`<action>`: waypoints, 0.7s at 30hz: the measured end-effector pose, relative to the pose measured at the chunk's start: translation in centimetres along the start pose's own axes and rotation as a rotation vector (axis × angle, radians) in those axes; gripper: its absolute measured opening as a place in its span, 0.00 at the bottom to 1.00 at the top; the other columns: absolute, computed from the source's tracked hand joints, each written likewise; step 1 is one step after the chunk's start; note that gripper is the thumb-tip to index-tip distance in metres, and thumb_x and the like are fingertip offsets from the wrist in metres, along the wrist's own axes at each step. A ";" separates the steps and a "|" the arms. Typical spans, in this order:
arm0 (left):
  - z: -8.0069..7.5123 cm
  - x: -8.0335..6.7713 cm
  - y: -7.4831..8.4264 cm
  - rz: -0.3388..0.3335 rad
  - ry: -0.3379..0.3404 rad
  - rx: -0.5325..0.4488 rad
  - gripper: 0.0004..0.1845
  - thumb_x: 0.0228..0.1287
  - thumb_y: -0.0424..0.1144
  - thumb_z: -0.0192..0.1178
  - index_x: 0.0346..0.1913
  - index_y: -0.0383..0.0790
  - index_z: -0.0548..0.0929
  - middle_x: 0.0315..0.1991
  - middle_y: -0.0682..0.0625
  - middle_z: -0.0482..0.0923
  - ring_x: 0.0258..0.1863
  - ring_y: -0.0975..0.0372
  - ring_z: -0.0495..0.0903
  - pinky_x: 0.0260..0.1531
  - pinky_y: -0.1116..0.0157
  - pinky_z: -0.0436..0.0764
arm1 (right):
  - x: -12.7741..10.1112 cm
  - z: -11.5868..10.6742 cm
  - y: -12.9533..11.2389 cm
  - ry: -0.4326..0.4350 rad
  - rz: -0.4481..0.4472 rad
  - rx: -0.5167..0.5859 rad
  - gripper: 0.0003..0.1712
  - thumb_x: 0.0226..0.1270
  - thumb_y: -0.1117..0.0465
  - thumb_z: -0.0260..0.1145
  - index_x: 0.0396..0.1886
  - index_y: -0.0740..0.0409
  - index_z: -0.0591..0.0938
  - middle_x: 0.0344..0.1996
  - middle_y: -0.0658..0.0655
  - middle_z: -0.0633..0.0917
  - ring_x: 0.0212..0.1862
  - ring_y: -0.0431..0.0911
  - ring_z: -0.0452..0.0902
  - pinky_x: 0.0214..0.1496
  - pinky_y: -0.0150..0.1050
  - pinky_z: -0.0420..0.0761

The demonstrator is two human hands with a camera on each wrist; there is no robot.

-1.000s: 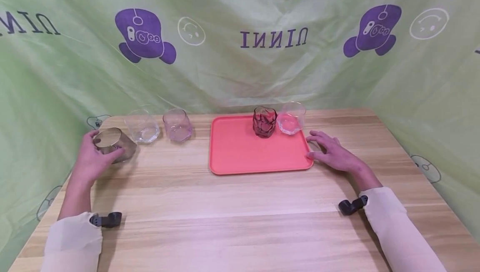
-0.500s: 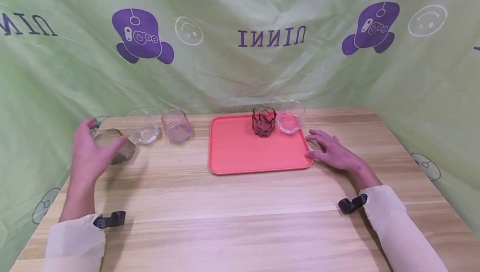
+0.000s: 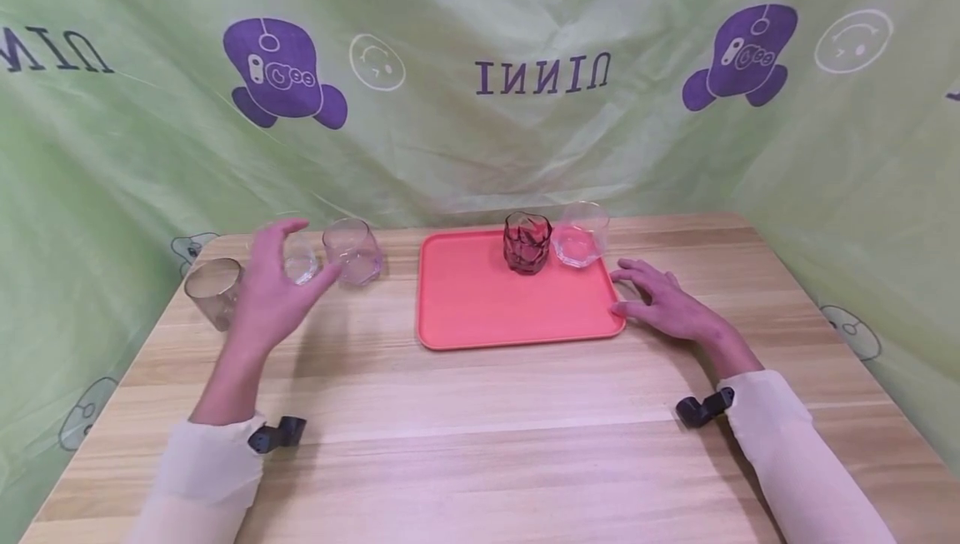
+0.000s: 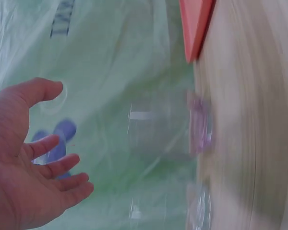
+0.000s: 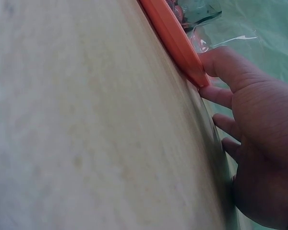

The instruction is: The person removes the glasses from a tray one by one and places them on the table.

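My left hand hangs in the air with thumb and fingers spread apart, holding nothing. In the head view it overlaps a clear glass, partly hidden behind it. The left wrist view shows the same open palm, with a pale purple glass standing on the table beyond. A smoky grey glass is left of this hand. My right hand rests at the right edge of a red tray, thumb and fingertips touching its rim, the fingers relaxed.
On the tray's back right stand a dark purple faceted glass and a clear glass. The wooden table ends at a green printed curtain behind and at both sides.
My left hand has let go of the smoky grey glass, lifted, and moved right to in front of the clear glass. The right hand and the tray have stayed in place.
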State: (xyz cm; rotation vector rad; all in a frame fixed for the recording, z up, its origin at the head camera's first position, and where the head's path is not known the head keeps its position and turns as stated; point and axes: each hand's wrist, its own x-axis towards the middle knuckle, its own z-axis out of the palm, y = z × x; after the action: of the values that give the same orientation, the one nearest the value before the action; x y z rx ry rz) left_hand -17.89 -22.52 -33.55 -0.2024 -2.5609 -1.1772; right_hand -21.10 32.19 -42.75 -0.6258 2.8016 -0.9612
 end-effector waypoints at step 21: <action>14.3 3.6 5.0 0.158 -0.354 -0.123 0.38 0.65 0.45 0.72 0.73 0.38 0.69 0.68 0.39 0.70 0.68 0.45 0.68 0.66 0.46 0.70 | 0.3 0.2 0.2 0.000 0.006 -0.005 0.33 0.74 0.51 0.68 0.71 0.62 0.73 0.77 0.69 0.58 0.78 0.68 0.46 0.73 0.73 0.32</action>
State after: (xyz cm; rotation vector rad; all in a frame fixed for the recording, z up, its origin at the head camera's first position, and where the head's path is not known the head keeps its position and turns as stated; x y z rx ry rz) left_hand -23.18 -8.37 -37.52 -0.6846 -2.7018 -1.3392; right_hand -21.34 32.09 -43.02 -0.6177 2.8049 -0.9531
